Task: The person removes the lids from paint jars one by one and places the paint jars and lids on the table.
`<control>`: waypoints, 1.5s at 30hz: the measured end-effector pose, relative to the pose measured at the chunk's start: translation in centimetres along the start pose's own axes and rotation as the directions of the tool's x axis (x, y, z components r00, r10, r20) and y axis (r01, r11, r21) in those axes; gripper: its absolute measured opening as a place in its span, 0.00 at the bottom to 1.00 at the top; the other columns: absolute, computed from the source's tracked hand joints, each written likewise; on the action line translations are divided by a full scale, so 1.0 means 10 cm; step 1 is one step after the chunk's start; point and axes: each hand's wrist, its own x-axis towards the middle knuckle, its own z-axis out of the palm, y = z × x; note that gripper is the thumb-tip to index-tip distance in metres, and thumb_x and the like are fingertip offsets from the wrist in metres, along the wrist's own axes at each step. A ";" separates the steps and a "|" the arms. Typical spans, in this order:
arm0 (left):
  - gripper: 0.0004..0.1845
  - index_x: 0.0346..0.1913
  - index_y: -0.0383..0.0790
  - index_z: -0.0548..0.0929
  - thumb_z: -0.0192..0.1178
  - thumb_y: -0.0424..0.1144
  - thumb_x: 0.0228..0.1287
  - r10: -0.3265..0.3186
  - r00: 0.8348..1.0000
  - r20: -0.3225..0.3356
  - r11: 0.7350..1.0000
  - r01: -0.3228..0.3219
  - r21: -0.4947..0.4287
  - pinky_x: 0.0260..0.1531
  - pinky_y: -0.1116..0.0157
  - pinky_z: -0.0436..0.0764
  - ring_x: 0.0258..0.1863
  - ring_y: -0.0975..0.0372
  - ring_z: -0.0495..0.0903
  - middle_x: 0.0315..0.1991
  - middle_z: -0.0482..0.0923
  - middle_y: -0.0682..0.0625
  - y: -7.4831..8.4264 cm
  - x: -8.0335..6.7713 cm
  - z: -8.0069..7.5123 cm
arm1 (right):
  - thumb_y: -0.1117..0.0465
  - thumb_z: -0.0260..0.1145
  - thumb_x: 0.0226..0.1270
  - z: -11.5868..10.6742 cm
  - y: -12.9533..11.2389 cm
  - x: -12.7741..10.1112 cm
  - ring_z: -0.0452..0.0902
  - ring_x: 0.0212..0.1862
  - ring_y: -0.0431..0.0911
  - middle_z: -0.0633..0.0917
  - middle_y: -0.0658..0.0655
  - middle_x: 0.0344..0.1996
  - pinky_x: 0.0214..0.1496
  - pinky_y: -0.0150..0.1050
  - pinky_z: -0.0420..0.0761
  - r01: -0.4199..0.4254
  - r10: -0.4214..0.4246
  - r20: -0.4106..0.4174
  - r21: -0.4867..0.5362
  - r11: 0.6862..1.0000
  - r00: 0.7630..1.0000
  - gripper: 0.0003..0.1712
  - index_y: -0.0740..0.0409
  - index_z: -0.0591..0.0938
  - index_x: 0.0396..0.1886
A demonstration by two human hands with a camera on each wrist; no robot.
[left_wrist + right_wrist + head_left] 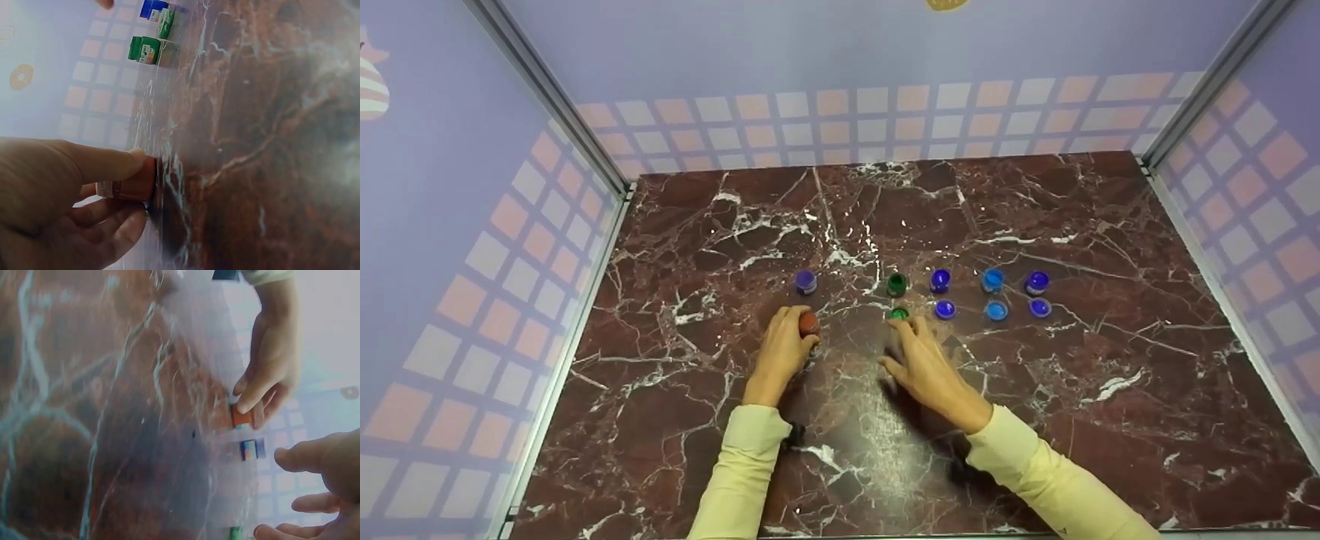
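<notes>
**Tiny paint pots on a marble top**

So, nearest the camera, two cream sleeves run onto the glossy, veined marble table point(1110, 225). The left hand point(781, 349) grips a small round orange pot point(808, 323), fingers curled round it as it stands on the stone. The right hand point(926, 364) lies relaxed, fingertips just beside a green lid point(898, 313). Farther back stand a purple pot point(805, 281) and a green pot point(896, 283).

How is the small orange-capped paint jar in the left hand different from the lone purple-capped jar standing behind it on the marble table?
The small orange-capped paint jar is gripped by the left hand; the lone purple-capped jar stands free, untouched. The orange one sits nearer the person, the purple one farther back. Their caps differ in colour, orange against purple. Both look like small jars of about the same size, capped, on the dark red marble table.
</notes>
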 end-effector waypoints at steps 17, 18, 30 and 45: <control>0.22 0.59 0.30 0.79 0.70 0.29 0.63 0.170 0.985 -0.003 0.985 -0.170 0.001 0.59 0.47 0.76 0.56 0.44 0.78 0.54 0.80 0.36 0.12 -0.22 0.15 | 0.64 0.74 0.65 -0.10 -0.13 -0.09 0.79 0.53 0.55 0.75 0.66 0.59 0.58 0.49 0.82 0.151 -0.163 0.206 0.070 0.986 0.965 0.30 0.68 0.76 0.64; 0.22 0.59 0.31 0.79 0.70 0.28 0.63 0.186 0.983 -0.002 0.983 -0.186 -0.005 0.59 0.47 0.76 0.56 0.44 0.78 0.54 0.79 0.37 0.13 -0.24 0.17 | 0.64 0.74 0.65 -0.10 -0.13 -0.09 0.79 0.54 0.55 0.75 0.66 0.59 0.58 0.49 0.82 0.154 -0.164 0.204 0.066 0.986 0.965 0.30 0.68 0.76 0.64; 0.22 0.58 0.32 0.80 0.71 0.28 0.60 0.311 0.947 0.075 0.950 -0.309 -0.045 0.57 0.50 0.77 0.54 0.47 0.78 0.53 0.81 0.40 0.36 -0.49 0.35 | 0.64 0.72 0.67 -0.11 -0.09 -0.11 0.79 0.55 0.54 0.76 0.64 0.58 0.60 0.50 0.81 0.214 -0.222 0.227 0.062 0.975 0.948 0.22 0.65 0.80 0.59; 0.20 0.57 0.35 0.79 0.70 0.33 0.64 0.438 0.886 0.151 0.898 -0.437 -0.046 0.59 0.54 0.76 0.52 0.52 0.78 0.49 0.81 0.44 0.54 -0.65 0.55 | 0.66 0.71 0.66 -0.20 0.03 -0.24 0.79 0.48 0.51 0.79 0.60 0.47 0.53 0.45 0.83 0.188 -0.194 0.242 0.050 0.981 0.951 0.16 0.66 0.84 0.52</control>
